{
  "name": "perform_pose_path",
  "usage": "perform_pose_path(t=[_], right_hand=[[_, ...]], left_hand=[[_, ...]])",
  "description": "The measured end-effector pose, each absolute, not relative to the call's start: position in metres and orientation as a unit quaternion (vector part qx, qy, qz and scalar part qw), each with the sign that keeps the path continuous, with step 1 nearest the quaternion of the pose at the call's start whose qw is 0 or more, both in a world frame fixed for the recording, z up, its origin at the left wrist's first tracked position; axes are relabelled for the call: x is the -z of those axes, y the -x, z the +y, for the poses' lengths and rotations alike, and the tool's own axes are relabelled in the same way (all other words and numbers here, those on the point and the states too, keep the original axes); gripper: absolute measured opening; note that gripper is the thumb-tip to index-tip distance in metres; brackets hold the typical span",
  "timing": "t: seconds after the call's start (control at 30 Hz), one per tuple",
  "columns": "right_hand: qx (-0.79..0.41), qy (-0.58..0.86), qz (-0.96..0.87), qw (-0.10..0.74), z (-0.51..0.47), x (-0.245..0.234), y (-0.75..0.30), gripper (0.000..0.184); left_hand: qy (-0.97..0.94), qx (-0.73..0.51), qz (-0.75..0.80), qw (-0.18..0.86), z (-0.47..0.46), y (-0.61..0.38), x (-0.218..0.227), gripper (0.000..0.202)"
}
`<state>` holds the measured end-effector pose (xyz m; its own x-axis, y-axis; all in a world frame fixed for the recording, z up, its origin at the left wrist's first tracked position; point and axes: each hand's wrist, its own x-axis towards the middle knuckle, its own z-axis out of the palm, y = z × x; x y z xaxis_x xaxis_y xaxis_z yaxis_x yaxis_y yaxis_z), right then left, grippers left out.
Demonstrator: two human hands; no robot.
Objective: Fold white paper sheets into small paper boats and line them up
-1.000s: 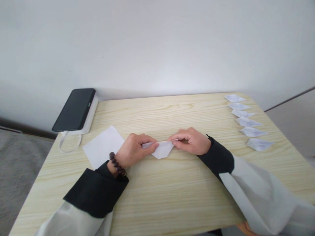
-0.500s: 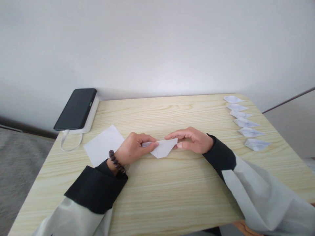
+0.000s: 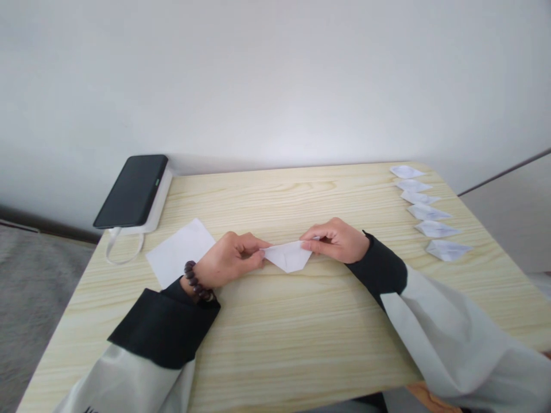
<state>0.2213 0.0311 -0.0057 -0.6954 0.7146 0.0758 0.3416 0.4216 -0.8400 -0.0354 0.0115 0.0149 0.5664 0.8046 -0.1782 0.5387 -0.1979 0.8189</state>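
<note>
Between my two hands is a small folded piece of white paper (image 3: 287, 256), wide along its top edge and narrowing toward the bottom. My left hand (image 3: 230, 259) pinches its left corner between thumb and fingers, a dark bead bracelet on the wrist. The right corner is pinched by my right hand (image 3: 336, 241), with a bit of paper showing past the fingers. A flat white sheet of paper (image 3: 178, 252) lies on the table behind my left wrist, partly covered by it.
Several folded white paper boats (image 3: 434, 229) form a row along the right side of the wooden table (image 3: 301, 338). At the back left, a black phone-like device (image 3: 131, 190) rests on a white box with a looped white cable (image 3: 109, 252). A white wall rises behind.
My right hand has closed on the right corner of the folded paper. My left hand has slid out to the left corner, and the paper has shifted slightly right.
</note>
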Motion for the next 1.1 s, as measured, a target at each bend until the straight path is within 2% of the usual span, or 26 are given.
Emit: perform_pose_path(t=[0.2, 0.33, 0.53, 0.7, 0.8, 0.9, 1.1], right_hand=[[-0.431, 0.341, -0.805, 0.225, 0.029, 0.008, -0.222, 0.031], [-0.367, 0.368, -0.816, 0.255, 0.023, 0.006, -0.214, 0.027], [-0.313, 0.372, -0.818, 0.309, 0.02, 0.006, -0.206, 0.02], [-0.14, 0.316, -0.836, 0.427, 0.02, 0.005, -0.208, 0.011], [-0.052, 0.297, -0.862, 0.407, 0.022, 0.005, -0.211, 0.011], [0.006, 0.27, -0.886, 0.377, 0.027, 0.008, -0.213, 0.011], [-0.026, 0.268, -0.914, 0.305, 0.032, 0.013, -0.212, 0.012]], left_hand=[[-0.765, -0.177, 0.388, 0.482, 0.012, 0.038, -0.015, 0.03], [-0.755, -0.21, 0.402, 0.474, 0.01, 0.035, -0.013, 0.031], [-0.762, -0.227, 0.462, 0.393, 0.01, 0.029, -0.009, 0.025], [-0.807, -0.347, 0.404, 0.255, 0.012, 0.03, -0.008, 0.015], [-0.832, -0.388, 0.367, 0.151, 0.014, 0.033, -0.005, 0.012], [-0.862, -0.353, 0.354, 0.082, 0.016, 0.036, 0.0, 0.015], [-0.908, -0.256, 0.328, 0.048, 0.017, 0.037, 0.002, 0.021]])
